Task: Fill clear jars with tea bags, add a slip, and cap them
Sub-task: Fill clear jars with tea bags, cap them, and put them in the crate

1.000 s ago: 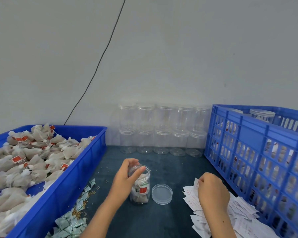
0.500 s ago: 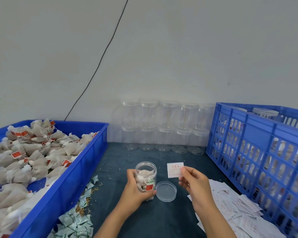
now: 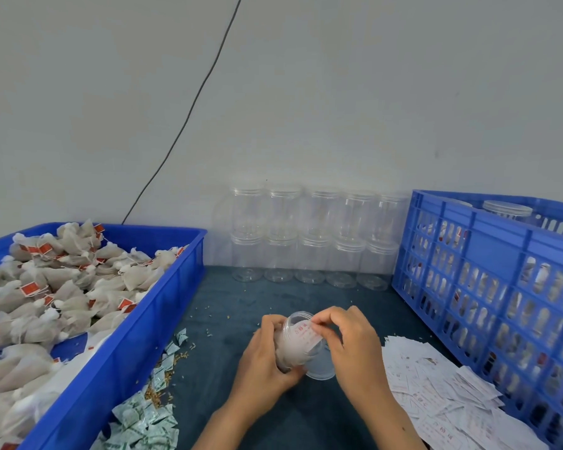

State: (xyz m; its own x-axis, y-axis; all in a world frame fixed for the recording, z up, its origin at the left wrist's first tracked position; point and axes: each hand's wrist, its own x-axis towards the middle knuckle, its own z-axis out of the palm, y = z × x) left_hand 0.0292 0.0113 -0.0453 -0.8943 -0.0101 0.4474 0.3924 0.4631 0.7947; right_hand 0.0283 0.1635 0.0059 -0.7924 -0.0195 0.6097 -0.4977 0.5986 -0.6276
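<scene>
My left hand grips a clear jar holding tea bags, tilted with its mouth up and to the right. My right hand pinches a white slip with red print at the jar's mouth. The clear lid lies on the dark mat just below the jar, partly hidden by my hands. A pile of white slips lies to the right. Tea bags with red tags fill the blue tray on the left.
Two stacked rows of empty capped clear jars stand against the back wall. A blue slatted crate with filled jars stands at the right. Small green-white sachets and loose grains lie beside the tray. A black cable runs up the wall.
My right hand picked a slip off the pile and brought it to the jar's mouth. My left hand lifted and tilted the jar toward it.
</scene>
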